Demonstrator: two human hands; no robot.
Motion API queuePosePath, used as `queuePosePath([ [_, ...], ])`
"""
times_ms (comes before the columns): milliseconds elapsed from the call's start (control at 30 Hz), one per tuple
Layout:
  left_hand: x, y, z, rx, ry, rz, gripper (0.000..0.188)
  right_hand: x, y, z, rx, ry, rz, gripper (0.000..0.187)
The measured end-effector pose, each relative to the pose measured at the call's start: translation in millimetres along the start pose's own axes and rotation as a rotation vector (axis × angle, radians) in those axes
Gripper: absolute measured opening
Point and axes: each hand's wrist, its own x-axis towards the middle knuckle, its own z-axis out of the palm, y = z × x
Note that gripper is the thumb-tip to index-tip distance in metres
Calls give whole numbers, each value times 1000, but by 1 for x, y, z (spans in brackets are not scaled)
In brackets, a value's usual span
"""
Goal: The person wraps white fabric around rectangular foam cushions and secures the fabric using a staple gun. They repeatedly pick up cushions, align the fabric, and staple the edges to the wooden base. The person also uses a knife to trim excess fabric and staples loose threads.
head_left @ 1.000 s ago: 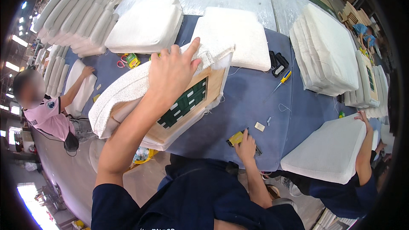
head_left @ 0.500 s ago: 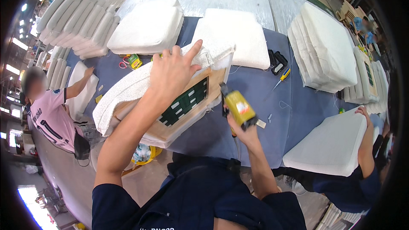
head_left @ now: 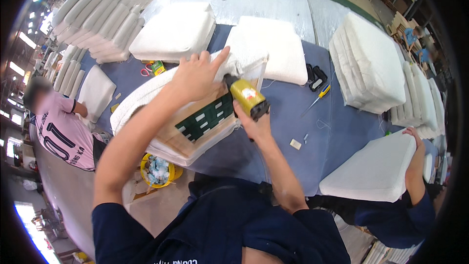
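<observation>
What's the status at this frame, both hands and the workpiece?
Left hand flat on the white fabric, pressing it over the seat frame. Right hand grips the yellow staple gun, nose at the frame's edge. Nothing blocking.

Tool label: we see a small white and red patch (head_left: 249,93) on the yellow tool body, mid-scene.
Far-left package: we make out a small green and yellow pack (head_left: 157,68) on the blue worktop (head_left: 293,117), beside a white cushion.
</observation>
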Motion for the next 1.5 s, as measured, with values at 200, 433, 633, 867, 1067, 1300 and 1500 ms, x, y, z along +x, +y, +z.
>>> queuePosePath([
  [200,5,-76,-49,-801,-594,87,81,-53,18,19,-131,37,-199,19],
  [433,-15,-79,-3,-668,-249,103,66,-29,22,53,-93,56,-223,30],
  [633,-18,-61,-14,-392,-307,-157,64,-2,23,54,-27,-36,-73,27],
  [867,7,-94,6,-443,-288,-271,68,28,14,63,-135,-108,-123,29],
  [1067,31,-101,4,-284,-338,-369,71,54,26,80,-166,-113,-197,40],
  [1300,-15,-93,5,-166,-136,-351,71,54,40,73,-34,-183,-64,39],
  [1500,-36,-81,5,-157,-74,-286,75,70,-32,30,65,-340,270,28],
])
